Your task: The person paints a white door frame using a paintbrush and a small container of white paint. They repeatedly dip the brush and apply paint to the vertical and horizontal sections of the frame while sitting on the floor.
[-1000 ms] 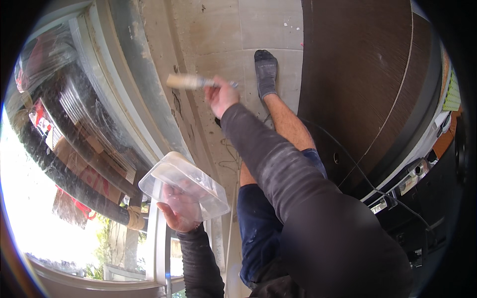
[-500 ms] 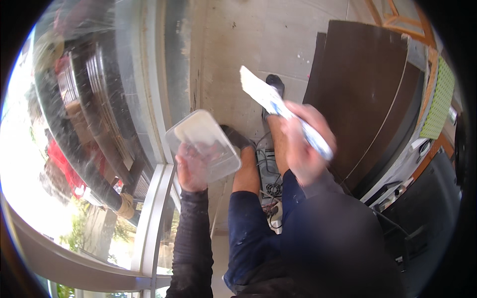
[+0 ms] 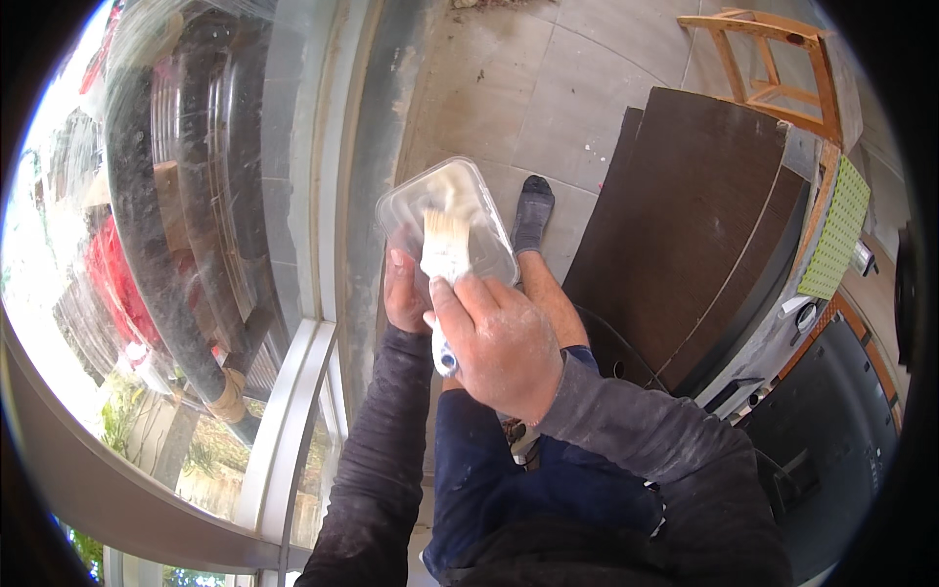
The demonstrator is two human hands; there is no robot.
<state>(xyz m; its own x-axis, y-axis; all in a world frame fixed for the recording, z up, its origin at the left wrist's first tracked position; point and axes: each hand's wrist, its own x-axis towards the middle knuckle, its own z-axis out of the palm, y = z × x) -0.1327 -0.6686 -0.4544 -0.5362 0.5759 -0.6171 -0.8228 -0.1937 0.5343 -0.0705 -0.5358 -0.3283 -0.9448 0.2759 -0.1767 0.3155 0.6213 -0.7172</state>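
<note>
In my right hand (image 3: 504, 338) is a paintbrush (image 3: 447, 249) with pale bristles and a white and blue handle; the fingers are wrapped round the handle. Its bristles point away from me, over a clear plastic tub (image 3: 497, 240). Some whitish stuff shows at the far end of the tub. My left hand (image 3: 403, 293) supports the tub from its near left side and below. The thumb shows at the edge, while the other fingers are mostly hidden behind the tub and my right hand. Whether the bristles touch the tub's inside I cannot tell.
A glazed frame (image 3: 311, 391) runs along my left, with red cloth (image 3: 117, 284) and dark pipes behind the glass. At right stand a dark brown panel (image 3: 675, 235), a wooden stool (image 3: 773, 68), a green perforated board (image 3: 838, 230) and a black monitor (image 3: 827, 440). Below is tiled floor (image 3: 558, 108).
My right hand has brought the paintbrush left and over the tub. The tub and my left hand have shifted slightly up and right in view, and the view itself has moved.
</note>
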